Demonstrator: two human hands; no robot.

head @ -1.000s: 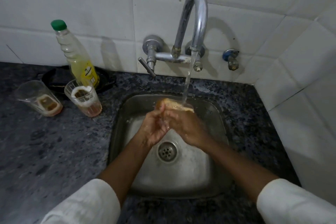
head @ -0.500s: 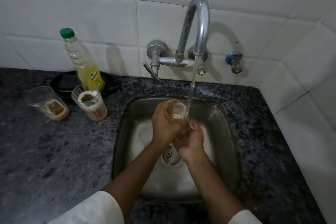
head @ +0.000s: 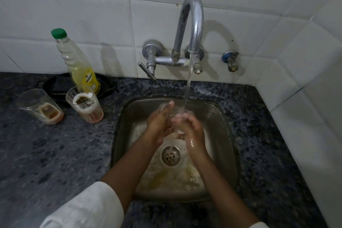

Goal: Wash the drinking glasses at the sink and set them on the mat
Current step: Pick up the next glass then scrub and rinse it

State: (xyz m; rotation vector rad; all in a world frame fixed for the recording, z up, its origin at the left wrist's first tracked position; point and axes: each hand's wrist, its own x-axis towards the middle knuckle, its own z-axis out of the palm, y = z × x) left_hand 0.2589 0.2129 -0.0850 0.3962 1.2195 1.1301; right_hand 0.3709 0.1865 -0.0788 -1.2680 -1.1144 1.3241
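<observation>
Over the steel sink [head: 224, 135], my left hand [head: 160, 123] and my right hand [head: 190, 127] clasp a clear drinking glass [head: 175, 114] from both sides. Water runs from the chrome tap [head: 191, 24] onto the glass, which is mostly hidden by my fingers. Two dirty glasses stand on the dark granite counter [head: 55, 153] to the left: a ribbed one [head: 85, 106] with foam and brown dregs, and a tilted-looking one [head: 39, 105] with brown residue at the bottom.
A dish soap bottle [head: 79, 65] with a green cap stands at the back left, in front of a black dish [head: 59, 87]. The tap lever [head: 147, 71] juts forward. A small valve [head: 230, 60] sits on the tiled wall. The drain [head: 170, 155] lies below my hands.
My hands have shifted around the glass: the right hand rose from below it to its right side. The brown liquid seen in it a second ago is gone. The view moved slightly.
</observation>
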